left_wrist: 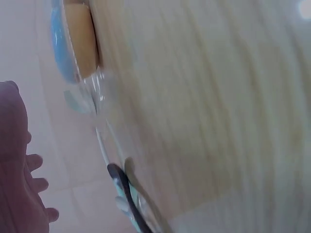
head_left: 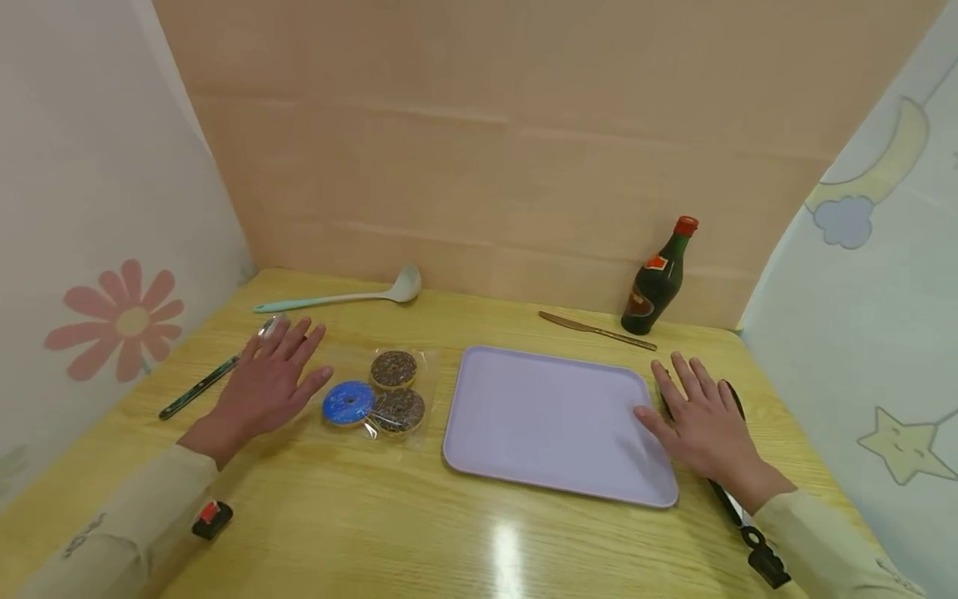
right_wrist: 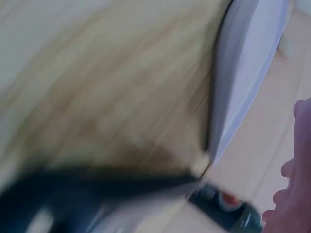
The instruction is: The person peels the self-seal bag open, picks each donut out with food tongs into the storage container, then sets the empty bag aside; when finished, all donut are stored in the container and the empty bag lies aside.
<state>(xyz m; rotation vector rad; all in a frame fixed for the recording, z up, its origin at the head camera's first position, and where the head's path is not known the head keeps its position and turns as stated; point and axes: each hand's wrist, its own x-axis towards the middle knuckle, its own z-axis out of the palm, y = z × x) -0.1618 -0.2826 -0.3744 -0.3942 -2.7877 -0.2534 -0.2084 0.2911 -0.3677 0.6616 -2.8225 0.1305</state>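
Observation:
My left hand (head_left: 273, 378) hovers with spread fingers above the left side of the table, over a spoon with a dark patterned handle (head_left: 198, 387). To its right lie three toy-like doughnuts in clear plastic, one with blue icing (head_left: 348, 403) and two with brown (head_left: 393, 368). A lilac tray (head_left: 554, 424) lies flat in the middle. My right hand (head_left: 703, 424), also spread and holding nothing, is above the tray's right edge and a long black-and-metal tool (head_left: 724, 499), which it partly covers. That tool looms blurred in the right wrist view.
Along the back lie a ladle (head_left: 404, 285) with a pale turquoise handle and a copper-coloured knife (head_left: 599, 330). A dark green bottle with a red cap (head_left: 659, 279) stands tilted in view at back right. Fabric-like walls (head_left: 479, 166) enclose the wooden table (head_left: 374, 516).

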